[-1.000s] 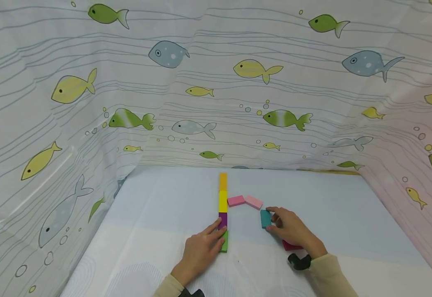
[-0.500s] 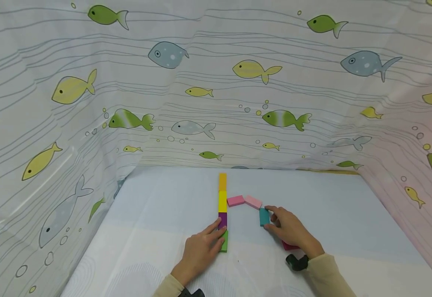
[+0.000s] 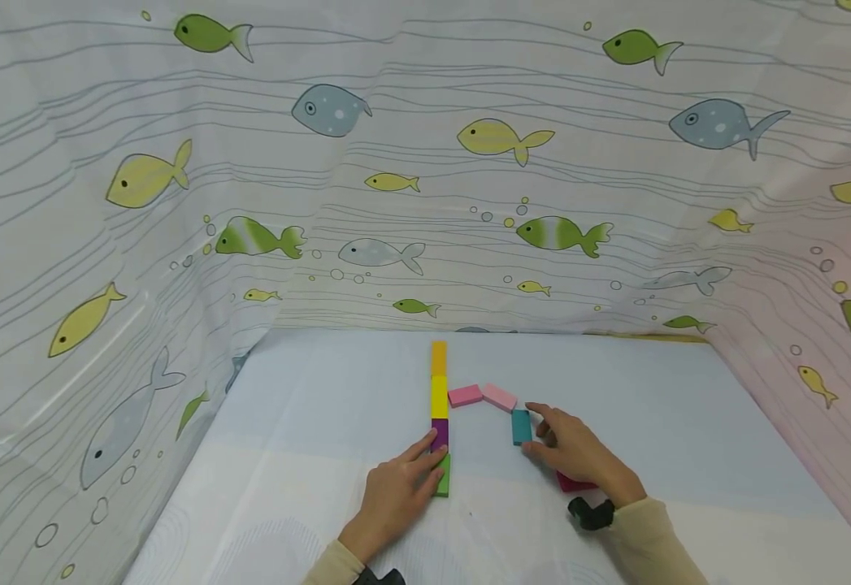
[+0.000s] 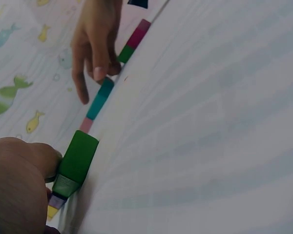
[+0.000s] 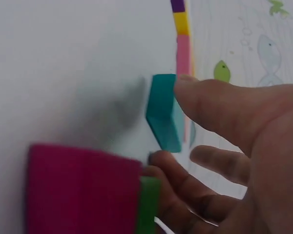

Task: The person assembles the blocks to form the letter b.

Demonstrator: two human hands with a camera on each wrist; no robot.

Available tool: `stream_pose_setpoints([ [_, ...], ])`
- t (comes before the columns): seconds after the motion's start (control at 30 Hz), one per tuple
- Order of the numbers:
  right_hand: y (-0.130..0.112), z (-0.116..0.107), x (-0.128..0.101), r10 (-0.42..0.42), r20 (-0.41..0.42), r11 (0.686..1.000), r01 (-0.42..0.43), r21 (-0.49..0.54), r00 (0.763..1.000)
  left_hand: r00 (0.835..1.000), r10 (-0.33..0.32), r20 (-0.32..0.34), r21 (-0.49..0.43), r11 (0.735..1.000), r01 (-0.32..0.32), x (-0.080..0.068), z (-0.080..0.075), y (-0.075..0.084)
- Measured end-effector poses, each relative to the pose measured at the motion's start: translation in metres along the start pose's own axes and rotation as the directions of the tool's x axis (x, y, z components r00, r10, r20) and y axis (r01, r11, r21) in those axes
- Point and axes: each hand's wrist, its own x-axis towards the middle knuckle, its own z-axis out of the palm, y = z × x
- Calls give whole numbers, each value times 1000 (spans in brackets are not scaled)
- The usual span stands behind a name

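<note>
My left hand (image 3: 396, 496) rests its fingers on the purple block (image 3: 440, 433) and the green block (image 3: 443, 479), the near end of a straight row. Beyond them in that row lie a yellow block (image 3: 440, 396) and an orange block (image 3: 439, 357). A pink block (image 3: 465, 396) and a light pink block (image 3: 500, 397) branch off to the right in a bent line. Below the light pink one lies a teal block (image 3: 521, 427). My right hand (image 3: 575, 451) hovers at its right side, thumb and index finger spread close to its two ends.
A crimson block (image 5: 83, 190) lies partly under my right wrist, with a second green block (image 5: 148, 204) against it. Fish-printed sheeting (image 3: 396, 211) walls the white table (image 3: 323, 390) at the back and sides.
The teal block has shifted slightly left, close to the light pink block's end. My right fingers have since eased off it a little to the right. My left hand stays put.
</note>
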Motion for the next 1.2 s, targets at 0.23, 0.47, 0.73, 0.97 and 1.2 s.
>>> stream_pose_setpoints([
  [0.23,7,-26,-15,50,94,999,-52,14,994,1000,-2,2,-10,1000,2,-1,1,0],
  [0.47,15,-43,-37,113,95,987,-102,-121,989,1000,-1,-8,2,1000,1,1,1,1],
  [0.73,15,-39,-46,202,72,965,-186,-183,977,1000,-11,-9,-11,1000,10,-1,0,0],
  [0.97,10,-35,-42,212,104,969,-196,-151,972,1000,-7,-3,-18,1000,7,-2,-1,-1],
  [1.2,2,-35,-40,189,181,980,-176,-89,965,1000,4,-14,-20,1000,-5,-1,1,-1],
])
